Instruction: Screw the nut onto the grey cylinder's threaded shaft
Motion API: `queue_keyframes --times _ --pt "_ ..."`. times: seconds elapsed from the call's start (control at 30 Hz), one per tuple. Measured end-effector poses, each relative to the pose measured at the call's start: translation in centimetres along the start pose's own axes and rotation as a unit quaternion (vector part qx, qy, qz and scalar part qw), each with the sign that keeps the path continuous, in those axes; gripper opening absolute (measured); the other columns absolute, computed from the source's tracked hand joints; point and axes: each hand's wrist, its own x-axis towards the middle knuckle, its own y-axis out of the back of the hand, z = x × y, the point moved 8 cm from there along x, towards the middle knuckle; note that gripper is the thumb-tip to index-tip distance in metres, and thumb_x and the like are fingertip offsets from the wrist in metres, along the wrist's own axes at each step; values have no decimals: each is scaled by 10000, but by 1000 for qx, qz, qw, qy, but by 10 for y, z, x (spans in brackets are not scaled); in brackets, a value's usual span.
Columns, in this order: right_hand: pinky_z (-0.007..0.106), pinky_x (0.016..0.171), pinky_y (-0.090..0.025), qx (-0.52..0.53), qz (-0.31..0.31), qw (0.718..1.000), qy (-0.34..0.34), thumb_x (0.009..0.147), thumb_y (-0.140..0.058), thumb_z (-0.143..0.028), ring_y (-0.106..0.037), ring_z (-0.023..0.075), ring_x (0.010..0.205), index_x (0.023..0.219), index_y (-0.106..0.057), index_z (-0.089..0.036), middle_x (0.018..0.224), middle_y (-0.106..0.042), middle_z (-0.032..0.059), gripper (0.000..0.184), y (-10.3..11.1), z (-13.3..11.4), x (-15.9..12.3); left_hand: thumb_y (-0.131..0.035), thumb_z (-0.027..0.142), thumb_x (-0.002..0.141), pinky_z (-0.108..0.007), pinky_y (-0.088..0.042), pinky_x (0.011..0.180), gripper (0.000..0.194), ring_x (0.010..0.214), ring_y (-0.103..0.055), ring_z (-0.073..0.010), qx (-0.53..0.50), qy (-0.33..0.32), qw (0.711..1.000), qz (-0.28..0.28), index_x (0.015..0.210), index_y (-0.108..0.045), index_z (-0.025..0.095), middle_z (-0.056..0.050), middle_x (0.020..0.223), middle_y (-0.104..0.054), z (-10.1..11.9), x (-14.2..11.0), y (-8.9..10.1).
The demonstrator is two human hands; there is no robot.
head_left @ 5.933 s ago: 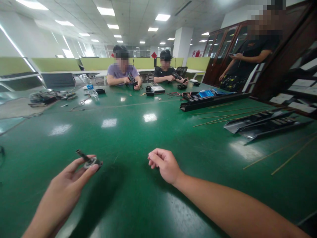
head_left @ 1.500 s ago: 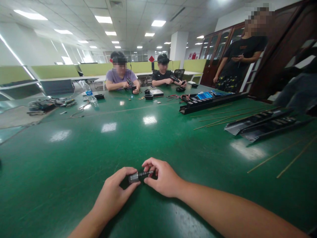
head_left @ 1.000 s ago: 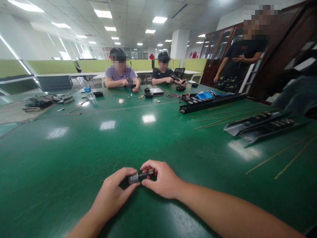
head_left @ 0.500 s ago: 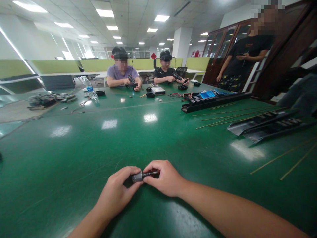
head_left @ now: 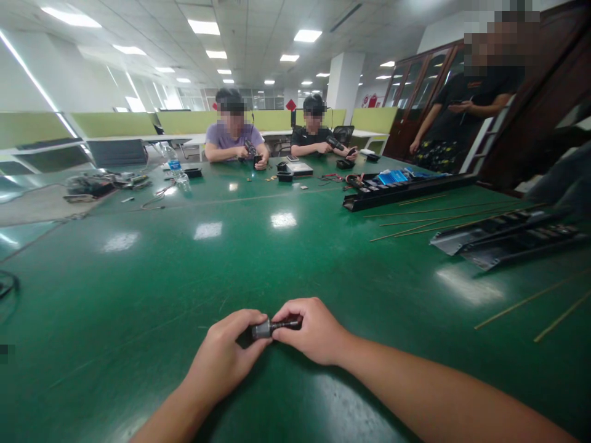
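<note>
Low in the middle of the head view, my two hands meet over the green table. Thumb and fingers of my left hand [head_left: 228, 351] are closed round the thick end of a small grey metal cylinder with a thin dark shaft [head_left: 262, 330]. My right hand [head_left: 314, 332] pinches the shaft side, close to where it joins the cylinder. The part lies roughly level, its shaft pointing right. My right fingers partly cover the shaft, and its exact kind cannot be made out.
Long black metal channels [head_left: 508, 243] and thin brass-coloured rods [head_left: 521, 301] lie to the right. Another black channel [head_left: 406, 192] carries blue pieces. Two people sit across the green table [head_left: 138, 289], handling dark tools; another person stands at right. A water bottle [head_left: 174, 165] stands far left.
My view has turned slightly left, so everything sits a little further right in the picture. Both hands keep the same hold on the metal part.
</note>
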Motion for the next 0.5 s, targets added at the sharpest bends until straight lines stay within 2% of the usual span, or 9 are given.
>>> queue_keyframes --times 0.5 --pt "242 613 -424 4 -2 1000 -3 747 -732 -243 -649 149 684 852 -778 -208 765 -745 -1 120 0 2 -1 -720 236 819 -243 -570 818 226 892 -704 -146 8 -8 1000 9 1034 -655 259 15 985 -730 1 -1 1"
